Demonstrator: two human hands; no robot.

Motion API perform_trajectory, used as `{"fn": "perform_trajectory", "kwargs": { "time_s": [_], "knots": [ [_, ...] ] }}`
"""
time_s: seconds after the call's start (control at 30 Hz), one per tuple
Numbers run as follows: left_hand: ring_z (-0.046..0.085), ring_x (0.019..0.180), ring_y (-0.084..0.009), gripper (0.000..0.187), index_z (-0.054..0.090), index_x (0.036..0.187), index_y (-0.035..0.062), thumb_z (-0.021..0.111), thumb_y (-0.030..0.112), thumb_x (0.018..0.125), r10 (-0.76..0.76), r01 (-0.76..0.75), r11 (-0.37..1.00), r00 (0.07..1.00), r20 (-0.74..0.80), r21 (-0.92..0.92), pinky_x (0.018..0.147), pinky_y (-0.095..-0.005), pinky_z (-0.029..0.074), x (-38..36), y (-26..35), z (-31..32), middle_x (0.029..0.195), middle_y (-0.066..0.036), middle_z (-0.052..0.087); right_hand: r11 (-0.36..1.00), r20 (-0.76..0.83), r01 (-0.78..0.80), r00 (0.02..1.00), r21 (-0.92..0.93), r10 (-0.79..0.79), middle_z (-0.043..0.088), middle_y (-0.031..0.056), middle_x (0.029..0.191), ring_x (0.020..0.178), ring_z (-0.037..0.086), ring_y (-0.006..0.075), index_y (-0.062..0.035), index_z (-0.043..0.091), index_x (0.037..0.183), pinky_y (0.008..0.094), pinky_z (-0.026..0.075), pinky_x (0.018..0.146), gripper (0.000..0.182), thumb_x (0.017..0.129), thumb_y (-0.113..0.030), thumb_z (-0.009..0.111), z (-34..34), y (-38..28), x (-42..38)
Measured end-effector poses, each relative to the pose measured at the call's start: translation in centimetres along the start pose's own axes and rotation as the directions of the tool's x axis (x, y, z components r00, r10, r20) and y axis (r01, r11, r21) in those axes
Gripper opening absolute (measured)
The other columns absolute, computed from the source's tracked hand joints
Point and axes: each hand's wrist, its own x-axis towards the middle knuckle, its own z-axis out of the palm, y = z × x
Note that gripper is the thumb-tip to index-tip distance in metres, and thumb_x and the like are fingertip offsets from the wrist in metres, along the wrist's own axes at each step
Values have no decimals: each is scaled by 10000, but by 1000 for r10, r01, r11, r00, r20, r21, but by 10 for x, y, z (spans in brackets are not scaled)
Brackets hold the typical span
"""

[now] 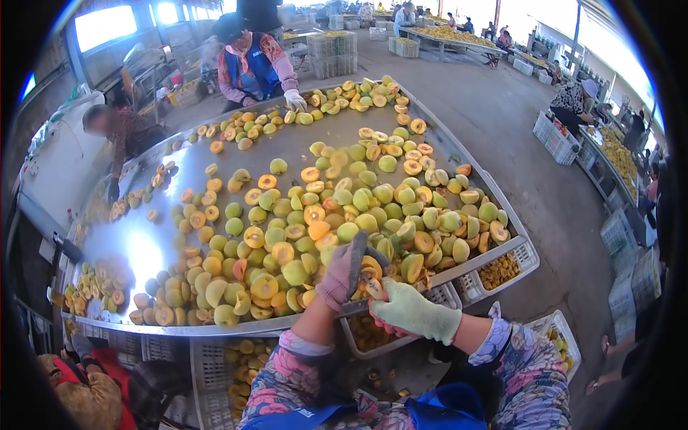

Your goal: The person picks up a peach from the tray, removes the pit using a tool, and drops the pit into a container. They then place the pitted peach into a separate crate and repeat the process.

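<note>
My left hand, in a pinkish glove with dark grey fingers, is closed on a peach half with its orange cut face showing. Close against it, my right hand wears a pale green glove with a red palm. Its fingers are curled around something small at the fruit that I cannot make out. Both hands are over the near edge of a metal table. Beyond them lies a heap of halved yellow-green peaches, some cut side up, with orange flesh and hollows.
Under the near rim are a crate of fruit pieces, another crate at the right corner, and a third beside my right arm. A co-worker's gloved hand touches fruit at the far side. Other people sit at the left.
</note>
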Motion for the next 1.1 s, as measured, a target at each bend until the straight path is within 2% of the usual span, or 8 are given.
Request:
{"fn": "perform_trajectory", "kwargs": {
  "time_s": [0.37, 0.43, 0.57, 0.63, 0.7, 0.77, 0.87, 1.1],
  "knots": [
    [709, 729, -218, 512, 623, 1123, -11, 374, 434, 1077, 485, -465, 853, 874, -36, 236, 738, -327, 573, -7, -20, 14, 828, -132, 727, 842, 198, -114, 980, 528, 9, 532, -7, 719, 509, 446, 65, -139, 513, 927, 234, 360, 438, 148, 933, -252, 608, -7, 24, 5],
    [703, 725, -208, 568, 649, 1067, -21, 401, 489, 1056, 254, -249, 966, 963, -88, 71, 737, -323, 569, -7, -18, 18, 826, -129, 724, 827, 238, -141, 971, 544, 9, 537, -4, 729, 507, 444, 63, -138, 515, 928, 235, 364, 441, 155, 930, -257, 615, -10, 34, 9],
    [693, 735, -188, 505, 600, 1166, 0, 406, 454, 1065, -248, 222, 945, 965, -87, -239, 771, -331, 570, -5, -15, 26, 888, -117, 726, 974, 20, -8, 1000, 228, 4, 564, 5, 745, 522, 492, 91, -110, 507, 951, 257, 419, 476, 163, 918, -232, 609, -8, 26, -5],
    [689, 742, -187, 582, 622, 1109, -23, 386, 506, 1057, 488, -457, 687, 866, 107, 565, 773, -324, 570, -11, -14, 26, 889, -117, 722, 995, -13, 89, 996, 44, -88, 576, 15, 756, 560, 536, 106, -85, 493, 987, 270, 447, 502, 194, 925, -245, 583, -8, 25, -8],
    [697, 769, -213, 600, 626, 1099, -28, 422, 533, 1038, 217, -210, 928, 976, 10, 307, 763, -345, 580, -7, -36, 18, 907, -125, 715, 993, -41, 118, 992, -23, -119, 624, 66, 771, 590, 618, 174, -65, 492, 1024, 325, 486, 516, 238, 909, -239, 606, -5, 42, 3],
    [701, 789, -234, 575, 628, 1084, -23, 454, 523, 1032, 259, -246, 952, 965, -49, 184, 737, -369, 596, -7, -39, 21, 918, -131, 711, 674, -253, 418, 703, -609, -665, 662, 134, 800, 639, 672, 278, -60, 504, 1031, 409, 512, 538, 254, 876, -204, 644, 4, 71, 18],
    [703, 801, -236, 566, 642, 1055, -32, 474, 508, 1031, -226, 172, 831, 973, -39, -528, 705, -366, 605, -1, -16, 24, 913, -129, 708, 523, -198, 364, 644, -771, -739, 674, 180, 834, 708, 688, 351, -57, 514, 1036, 480, 530, 576, 278, 854, -209, 660, 3, 83, 9],
    [696, 812, -193, 499, 685, 1015, -54, 476, 397, 1058, -50, -2, 949, 986, -156, -316, 729, -322, 587, -4, -16, 20, 894, -106, 714, 384, -243, -85, 891, -920, -383, 692, 170, 897, 764, 709, 370, -29, 542, 1162, 483, 569, 633, 265, 970, -184, 445, -18, 112, -5]
  ]
}}
